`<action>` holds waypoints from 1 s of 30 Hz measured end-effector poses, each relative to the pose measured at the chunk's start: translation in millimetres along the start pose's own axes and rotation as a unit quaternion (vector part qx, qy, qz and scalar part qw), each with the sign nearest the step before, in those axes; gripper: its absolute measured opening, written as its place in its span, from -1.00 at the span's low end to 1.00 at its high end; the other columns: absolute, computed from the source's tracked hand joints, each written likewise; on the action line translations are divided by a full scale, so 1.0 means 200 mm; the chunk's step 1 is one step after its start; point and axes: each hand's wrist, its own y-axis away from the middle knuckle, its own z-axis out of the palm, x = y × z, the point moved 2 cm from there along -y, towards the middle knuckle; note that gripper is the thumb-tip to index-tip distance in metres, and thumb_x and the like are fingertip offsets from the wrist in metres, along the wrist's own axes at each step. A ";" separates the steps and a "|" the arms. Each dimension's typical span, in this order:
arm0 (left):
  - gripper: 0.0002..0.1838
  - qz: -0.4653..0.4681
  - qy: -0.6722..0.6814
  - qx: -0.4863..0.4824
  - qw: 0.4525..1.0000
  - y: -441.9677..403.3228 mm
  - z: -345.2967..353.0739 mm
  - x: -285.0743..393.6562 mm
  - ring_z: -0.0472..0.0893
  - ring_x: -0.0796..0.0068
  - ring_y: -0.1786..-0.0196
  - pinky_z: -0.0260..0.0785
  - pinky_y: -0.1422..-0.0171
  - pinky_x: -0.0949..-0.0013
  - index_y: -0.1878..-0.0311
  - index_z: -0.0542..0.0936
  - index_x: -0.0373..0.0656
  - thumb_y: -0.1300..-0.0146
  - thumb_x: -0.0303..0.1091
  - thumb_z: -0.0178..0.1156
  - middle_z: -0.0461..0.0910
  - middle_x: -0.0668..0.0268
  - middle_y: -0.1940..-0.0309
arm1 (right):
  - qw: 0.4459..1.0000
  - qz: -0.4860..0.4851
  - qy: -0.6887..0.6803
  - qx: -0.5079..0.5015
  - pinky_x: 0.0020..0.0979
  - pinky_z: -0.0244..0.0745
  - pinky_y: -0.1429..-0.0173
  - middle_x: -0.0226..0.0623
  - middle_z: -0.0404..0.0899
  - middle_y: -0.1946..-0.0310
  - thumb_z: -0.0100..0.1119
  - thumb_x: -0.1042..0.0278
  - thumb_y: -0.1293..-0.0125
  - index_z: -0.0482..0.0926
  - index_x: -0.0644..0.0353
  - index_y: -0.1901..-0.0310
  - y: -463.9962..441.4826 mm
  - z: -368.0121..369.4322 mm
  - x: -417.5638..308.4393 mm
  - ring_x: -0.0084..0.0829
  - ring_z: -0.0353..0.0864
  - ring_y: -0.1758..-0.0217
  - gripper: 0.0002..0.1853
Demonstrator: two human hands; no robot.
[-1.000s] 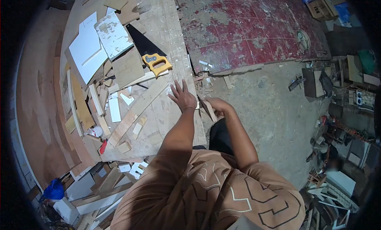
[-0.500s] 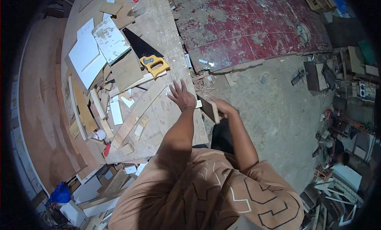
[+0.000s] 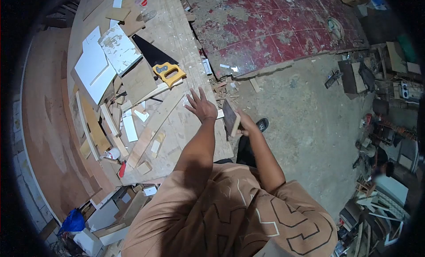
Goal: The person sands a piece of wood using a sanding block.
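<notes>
My left hand (image 3: 202, 107) lies flat on the plywood table near its right edge, fingers spread. Under its heel a small pale wood piece (image 3: 220, 114) sticks out past the edge. Just off the edge, my right hand (image 3: 245, 124) grips a flat wooden block (image 3: 231, 118) with a dark face and a pale side. The block is tilted close to the small piece; whether they touch I cannot tell. Beyond my left hand rests a handsaw (image 3: 168, 73) with a yellow handle and black blade.
The plywood table (image 3: 177, 144) bears white boards (image 3: 95, 71), wood strips and offcuts at the left. A red tiled platform (image 3: 274, 35) is at the upper right. Concrete floor (image 3: 296, 124) lies below it, with a stool-like object and scrap further right. A person crouches at the far right.
My right hand has shifted slightly, and the block has turned so more of its dark face shows. My left hand stays on the table. The whole view has shifted a little.
</notes>
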 end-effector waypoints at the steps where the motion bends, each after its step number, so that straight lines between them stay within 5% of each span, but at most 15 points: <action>1: -0.25 0.001 -0.006 0.007 1.000 0.00 0.00 0.00 -0.19 0.00 -0.57 -0.47 -0.50 -0.33 -0.50 0.11 0.17 -0.20 -0.38 0.02 -0.19 0.21 -0.56 | 1.000 0.002 0.001 0.002 -0.26 0.61 0.35 -0.26 0.56 0.15 -0.01 -0.24 -0.28 0.44 0.19 -0.14 0.10 0.00 -0.01 -0.31 0.60 0.27 -0.36; 3: -0.25 -0.001 -0.009 0.012 1.000 0.00 0.00 0.00 -0.19 0.00 -0.57 -0.47 -0.50 -0.33 -0.50 0.11 0.17 -0.20 -0.38 0.02 -0.19 0.21 -0.56 | 0.997 -0.016 -0.072 -0.031 -0.31 0.68 0.32 -0.36 0.63 0.28 -0.09 -0.23 -0.33 0.55 0.06 0.05 0.27 0.03 -0.02 -0.45 0.65 0.35 -0.49; 7: -0.24 -0.006 -0.007 0.000 1.000 0.00 -0.02 0.01 -0.19 -0.01 -0.57 -0.47 -0.51 -0.32 -0.50 0.11 0.17 -0.20 -0.37 0.02 -0.18 0.21 -0.56 | 0.999 -0.020 -0.031 -0.010 -0.30 0.69 0.29 -0.34 0.64 0.22 -0.07 -0.18 -0.33 0.55 0.07 0.07 0.21 0.07 0.00 -0.45 0.69 0.27 -0.52; 13: -0.26 -0.006 -0.008 -0.015 1.000 0.02 -0.04 0.00 -0.18 0.01 -0.57 -0.46 -0.50 -0.33 -0.50 0.11 0.14 -0.21 -0.35 0.02 -0.16 0.19 -0.55 | 0.997 -0.037 -0.053 -0.042 -0.25 0.58 0.51 -0.19 0.56 0.23 -0.09 -0.21 -0.34 0.50 0.15 -0.02 -0.11 0.04 0.03 -0.34 0.61 0.35 -0.45; 16: -0.27 -0.027 0.016 -0.002 0.999 0.02 -0.03 0.01 -0.17 0.02 -0.57 -0.43 -0.49 -0.36 -0.50 0.10 0.08 -0.23 -0.33 0.02 -0.15 0.18 -0.55 | 0.995 -0.058 -0.075 0.000 -0.16 0.66 0.14 -0.22 0.61 0.11 -0.13 -0.18 -0.37 0.46 0.18 -0.15 0.16 0.07 -0.05 -0.28 0.66 0.20 -0.41; 19: -0.26 -0.073 0.036 -0.009 0.997 0.07 -0.02 0.01 -0.21 0.03 -0.58 -0.40 -0.47 -0.40 -0.51 0.03 -0.06 -0.27 -0.26 0.02 -0.18 0.13 -0.55 | 0.987 -0.055 -0.134 -0.068 -0.16 0.63 0.01 -0.25 0.62 0.08 -0.09 -0.20 -0.34 0.46 0.16 -0.17 0.24 0.04 -0.03 -0.29 0.67 0.15 -0.39; 30: -0.27 -0.172 0.051 -0.014 0.984 0.15 -0.04 0.07 -0.29 0.04 -0.59 -0.44 -0.47 -0.41 -0.52 -0.02 -0.08 -0.35 -0.14 -0.01 -0.26 0.08 -0.56 | 0.999 -0.009 -0.009 -0.038 -0.26 0.62 0.36 -0.26 0.61 0.30 -0.09 -0.27 -0.31 0.54 0.11 0.03 0.35 0.11 -0.03 -0.38 0.63 0.39 -0.43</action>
